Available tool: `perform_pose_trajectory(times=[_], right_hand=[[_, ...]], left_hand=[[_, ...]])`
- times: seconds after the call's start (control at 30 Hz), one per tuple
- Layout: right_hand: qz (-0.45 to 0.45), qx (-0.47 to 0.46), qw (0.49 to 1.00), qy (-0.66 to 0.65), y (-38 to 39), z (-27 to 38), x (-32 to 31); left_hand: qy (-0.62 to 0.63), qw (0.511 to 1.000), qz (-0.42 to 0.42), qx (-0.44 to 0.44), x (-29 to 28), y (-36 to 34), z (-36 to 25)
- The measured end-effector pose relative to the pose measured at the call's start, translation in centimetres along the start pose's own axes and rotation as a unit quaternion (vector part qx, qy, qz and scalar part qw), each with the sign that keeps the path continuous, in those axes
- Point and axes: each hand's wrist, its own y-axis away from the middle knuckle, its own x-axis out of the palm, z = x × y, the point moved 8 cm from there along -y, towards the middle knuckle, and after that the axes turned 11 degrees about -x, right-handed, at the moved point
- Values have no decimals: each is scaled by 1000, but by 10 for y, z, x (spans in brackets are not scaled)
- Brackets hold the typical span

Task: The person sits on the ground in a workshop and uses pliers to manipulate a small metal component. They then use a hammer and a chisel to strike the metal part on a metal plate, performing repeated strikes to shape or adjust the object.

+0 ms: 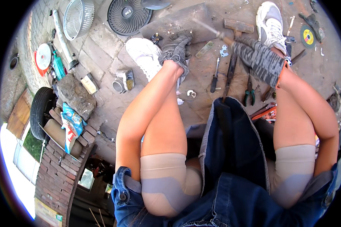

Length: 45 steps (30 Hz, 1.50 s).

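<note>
Our right hand (257, 58): curled round thin brown-handled metal tool (224, 38) | likely stiff, light; hold handle | left hand (176, 48): bent, we can't tell what's inside

The tool (220, 35) in the right hand (255, 58) is blurred

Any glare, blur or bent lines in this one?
Head view: the slim metal-shafted tool in the grey knit-gloved right hand looks smeared, probably by motion; head view, left rim: a white patch is blown out, its detail lost; head view, lower left: the red-brown brickwork curves with fisheye distortion, and the corners go black.
</note>
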Motion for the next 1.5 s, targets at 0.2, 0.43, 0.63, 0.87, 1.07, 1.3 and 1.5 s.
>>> perform_pose_trajectory(times=[0.2, 0.43, 0.63, 0.87, 1.07, 1.3, 1.5], right_hand=[[65, -6, 984, 165, 8, 8, 17], [73, -2, 980, 186, 2, 12, 20], [63, -14, 980, 189, -1, 8, 21], [103, -24, 943, 316, -14, -5, 25], [95, -10, 947, 308, -12, -1, 26], [76, 152, 985, 41, 0, -15, 25], [103, 241, 948, -182, 2, -61, 12]], left_hand=[[-60, 995, -29, 76, -10, -10, -1], [-173, 971, -90, 136, -15, -30, 0], [-255, 946, -147, 137, -19, -33, -2], [-439, 848, -138, 262, 5, -19, -26], [-561, 736, -191, 326, 14, -16, -39], [-564, 730, -168, 346, 37, 0, -41], [-548, 732, -189, 356, 29, -1, -39]])
